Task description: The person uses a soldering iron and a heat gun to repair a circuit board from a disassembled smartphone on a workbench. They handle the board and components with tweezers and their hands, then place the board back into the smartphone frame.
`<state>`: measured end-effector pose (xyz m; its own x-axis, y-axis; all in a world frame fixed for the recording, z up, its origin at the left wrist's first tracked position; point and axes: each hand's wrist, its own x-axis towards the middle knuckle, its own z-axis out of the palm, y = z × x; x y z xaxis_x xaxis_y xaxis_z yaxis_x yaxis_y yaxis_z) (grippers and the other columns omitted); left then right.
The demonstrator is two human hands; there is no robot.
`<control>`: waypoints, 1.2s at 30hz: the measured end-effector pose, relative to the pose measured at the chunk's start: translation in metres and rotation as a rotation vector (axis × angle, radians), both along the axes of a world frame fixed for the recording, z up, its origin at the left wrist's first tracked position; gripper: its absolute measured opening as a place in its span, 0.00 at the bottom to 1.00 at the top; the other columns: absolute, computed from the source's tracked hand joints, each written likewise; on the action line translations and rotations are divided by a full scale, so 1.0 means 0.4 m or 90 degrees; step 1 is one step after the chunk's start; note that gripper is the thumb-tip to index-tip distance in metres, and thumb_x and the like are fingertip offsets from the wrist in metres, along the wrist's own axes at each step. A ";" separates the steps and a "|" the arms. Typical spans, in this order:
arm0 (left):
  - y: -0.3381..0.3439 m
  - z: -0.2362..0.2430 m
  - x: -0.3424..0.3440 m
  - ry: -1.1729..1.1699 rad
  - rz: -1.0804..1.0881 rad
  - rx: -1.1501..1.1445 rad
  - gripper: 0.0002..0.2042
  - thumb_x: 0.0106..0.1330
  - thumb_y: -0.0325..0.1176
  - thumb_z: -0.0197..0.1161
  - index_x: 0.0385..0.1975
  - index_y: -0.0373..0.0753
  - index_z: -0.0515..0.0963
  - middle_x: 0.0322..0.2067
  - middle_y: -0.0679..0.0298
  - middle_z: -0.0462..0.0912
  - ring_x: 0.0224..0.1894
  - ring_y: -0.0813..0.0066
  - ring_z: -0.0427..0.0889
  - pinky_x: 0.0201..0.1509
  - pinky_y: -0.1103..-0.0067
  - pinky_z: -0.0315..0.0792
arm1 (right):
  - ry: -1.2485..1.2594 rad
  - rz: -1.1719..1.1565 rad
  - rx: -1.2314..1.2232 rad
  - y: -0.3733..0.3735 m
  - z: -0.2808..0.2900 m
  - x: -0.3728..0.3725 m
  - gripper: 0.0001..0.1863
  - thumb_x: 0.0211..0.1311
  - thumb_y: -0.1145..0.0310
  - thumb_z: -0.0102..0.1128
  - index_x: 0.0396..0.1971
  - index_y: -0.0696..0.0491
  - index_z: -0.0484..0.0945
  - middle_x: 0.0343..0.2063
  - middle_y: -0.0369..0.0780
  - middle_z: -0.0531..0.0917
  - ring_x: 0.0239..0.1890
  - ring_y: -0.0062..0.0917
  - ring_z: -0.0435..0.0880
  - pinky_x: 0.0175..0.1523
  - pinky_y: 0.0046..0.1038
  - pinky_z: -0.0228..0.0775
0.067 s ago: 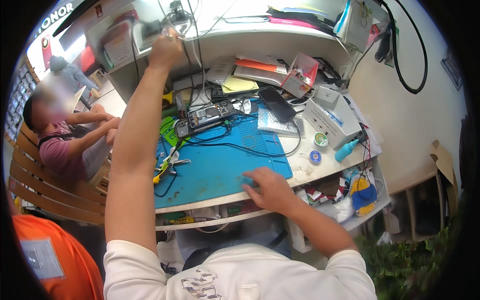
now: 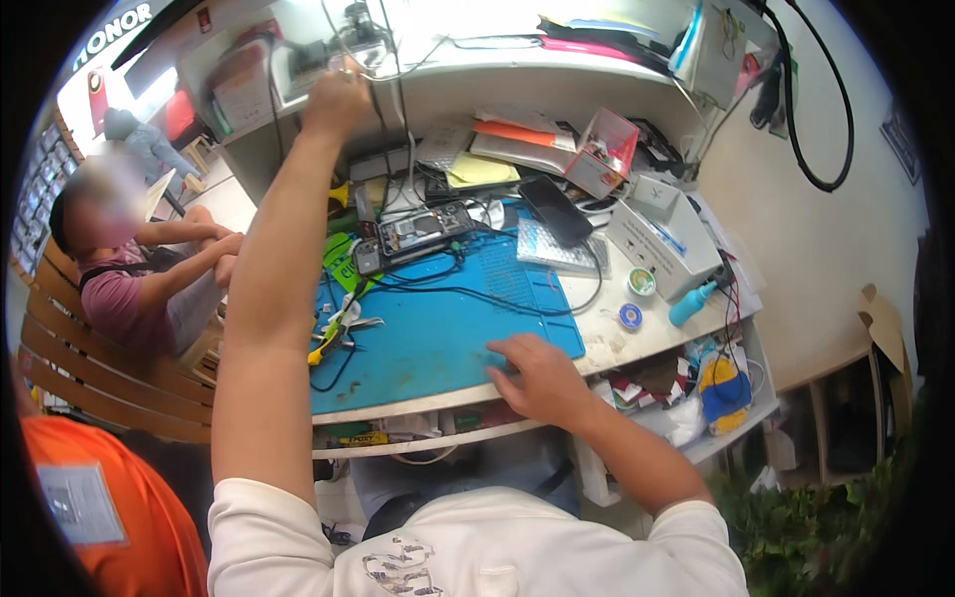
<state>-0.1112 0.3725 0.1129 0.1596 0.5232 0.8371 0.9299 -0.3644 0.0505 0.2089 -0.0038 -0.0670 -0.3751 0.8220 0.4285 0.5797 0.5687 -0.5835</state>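
On a white workbench (image 2: 602, 346), a blue mat (image 2: 428, 348) lies under a worker's right hand (image 2: 539, 378), which is at the mat's near right corner. The bench's front edge runs just below that hand, and the mat's right edge is close beside it. To the left, a bare stretch of mat reaches to the yellow-handled cutters (image 2: 326, 348). The right hand is loosely spread, thumb apart from fingers, gripping nothing I can see; whether its fingertips touch the mat, I cannot tell. Farther back, up and left of it, an opened phone (image 2: 426, 230) lies among black cables, with a dark phone (image 2: 555, 211) to its right. Farthest off, the left hand (image 2: 336, 104) is raised to the shelf (image 2: 597, 58), fingers bent near hanging cables; what they pinch, if anything, I cannot make out.
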 end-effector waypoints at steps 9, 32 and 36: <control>-0.233 -0.023 -0.029 0.042 -0.035 -0.041 0.26 0.69 0.34 0.77 0.68 0.43 0.81 0.46 0.52 0.94 0.51 0.45 0.92 0.59 0.56 0.85 | 0.020 0.012 -0.144 0.032 0.055 0.016 0.25 0.72 0.84 0.59 0.67 0.54 0.81 0.54 0.50 0.91 0.50 0.47 0.93 0.55 0.41 0.86; -1.201 -0.438 -0.097 -0.018 -0.231 -0.605 0.17 0.66 0.29 0.79 0.54 0.41 0.90 0.50 0.58 0.92 0.54 0.54 0.89 0.58 0.63 0.84 | -0.225 0.063 -0.047 -0.228 -0.025 0.003 0.16 0.70 0.76 0.69 0.56 0.59 0.85 0.48 0.46 0.88 0.54 0.46 0.85 0.61 0.43 0.79; -1.222 -0.450 -0.107 -0.006 -0.231 -0.585 0.15 0.63 0.25 0.79 0.50 0.41 0.92 0.45 0.60 0.93 0.48 0.55 0.90 0.53 0.63 0.85 | -0.230 0.034 -0.058 -0.261 -0.047 0.000 0.19 0.67 0.77 0.71 0.57 0.58 0.84 0.49 0.46 0.88 0.54 0.45 0.83 0.61 0.43 0.77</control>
<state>-0.1540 -0.1164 -0.0672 0.4342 0.8911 0.1318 0.7673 -0.4425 0.4641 0.2090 -0.1082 -0.0859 -0.5323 0.8255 0.1875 0.7278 0.5594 -0.3966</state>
